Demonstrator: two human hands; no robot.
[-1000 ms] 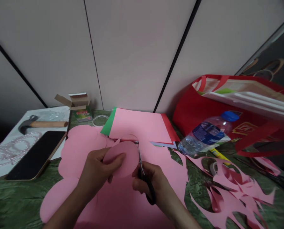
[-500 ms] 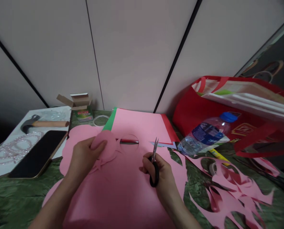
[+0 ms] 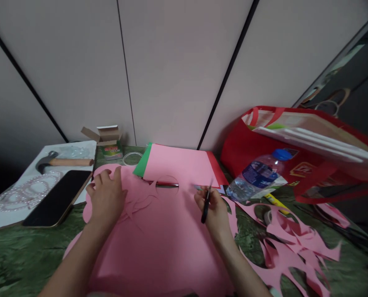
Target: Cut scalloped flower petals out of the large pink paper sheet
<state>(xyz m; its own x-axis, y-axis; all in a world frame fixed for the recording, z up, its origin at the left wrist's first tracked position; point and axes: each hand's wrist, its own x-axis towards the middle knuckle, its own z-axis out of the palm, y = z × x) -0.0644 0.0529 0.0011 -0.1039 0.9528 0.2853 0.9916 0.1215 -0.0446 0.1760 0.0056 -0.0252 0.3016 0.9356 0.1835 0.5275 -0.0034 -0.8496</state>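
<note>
My left hand point(image 3: 106, 196) is over the left part of the pink paper with its fingers spread, close to the scalloped edge of pink paper pieces point(image 3: 100, 168). I cannot see the pink paper circle from before. Thin pink paper strips point(image 3: 131, 208) lie just right of that hand. My right hand point(image 3: 215, 208) grips black-handled scissors point(image 3: 206, 204), blades pointing up and away, slightly blurred. Between the hands spreads a large pink sheet point(image 3: 165, 243). A clear round ring-like outline point(image 3: 167, 187) with a dark, shiny middle lies on it.
Left: a hammer point(image 3: 66, 162), a phone point(image 3: 58, 198), beaded strings point(image 3: 31, 192) and an opened small box point(image 3: 112, 150). Stacked coloured paper point(image 3: 180, 165) lies at the back. Right: a water bottle point(image 3: 258, 175), a red bag point(image 3: 236, 140), a yellow tube point(image 3: 276, 202) and pink offcuts point(image 3: 295, 255).
My left hand has moved left and up, set the pink circle down out of sight, and spread its fingers. My right hand has shifted slightly right and up with the scissors.
</note>
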